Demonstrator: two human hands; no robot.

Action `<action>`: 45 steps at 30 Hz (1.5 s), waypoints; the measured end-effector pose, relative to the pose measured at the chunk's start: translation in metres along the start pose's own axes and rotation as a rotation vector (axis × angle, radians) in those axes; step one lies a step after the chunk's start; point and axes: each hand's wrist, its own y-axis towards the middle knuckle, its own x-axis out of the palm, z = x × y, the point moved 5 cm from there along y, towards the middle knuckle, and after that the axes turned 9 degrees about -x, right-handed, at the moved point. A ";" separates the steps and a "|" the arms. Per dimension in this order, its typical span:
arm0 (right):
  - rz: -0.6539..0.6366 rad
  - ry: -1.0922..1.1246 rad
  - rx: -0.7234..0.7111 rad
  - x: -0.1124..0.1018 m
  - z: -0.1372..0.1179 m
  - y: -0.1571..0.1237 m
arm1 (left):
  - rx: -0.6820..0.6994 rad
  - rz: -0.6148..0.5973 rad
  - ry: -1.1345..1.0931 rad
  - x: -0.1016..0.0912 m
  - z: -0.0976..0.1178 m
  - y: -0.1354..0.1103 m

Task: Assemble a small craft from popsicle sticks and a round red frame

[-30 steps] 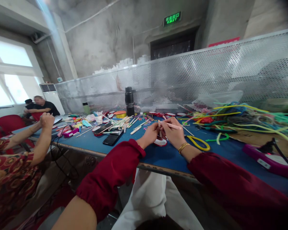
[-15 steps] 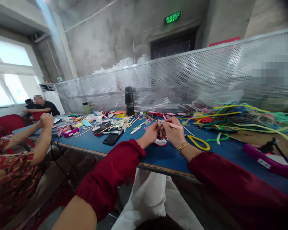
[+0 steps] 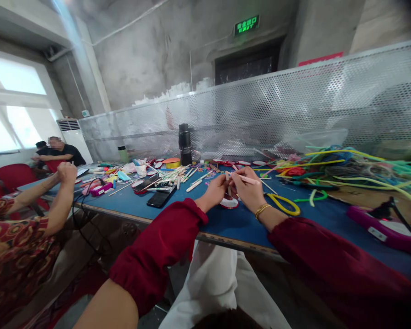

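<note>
Over the blue table (image 3: 246,224), my two hands work close together. My right hand (image 3: 251,194), with a gold bracelet at its wrist, is closed round a pale pink pen-like tool (image 3: 249,180) that slants toward the left hand. My left hand (image 3: 214,193) is pinched shut on a small, thin, pale piece (image 3: 228,179); its exact kind is too small to make out. Just under the fingers lies a round white disc with a red rim (image 3: 229,204), partly hidden by my hands. A yellow loop of cord (image 3: 287,210) rests beside my right wrist.
Left of my hands lie a black phone (image 3: 159,197) and a pile of pale sticks (image 3: 176,176). A black flask (image 3: 184,145) stands behind. Tangled coloured cords (image 3: 356,169) and a purple power strip (image 3: 383,230) are at right. A co-worker's hands (image 3: 67,172) are at left.
</note>
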 end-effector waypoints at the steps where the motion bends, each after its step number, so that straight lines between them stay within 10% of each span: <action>1: -0.001 0.003 0.001 0.000 0.000 0.000 | 0.002 -0.002 0.002 0.000 0.000 0.000; 45: 0.022 -0.046 -0.009 -0.002 -0.004 0.000 | -0.043 0.013 -0.039 0.000 0.007 -0.006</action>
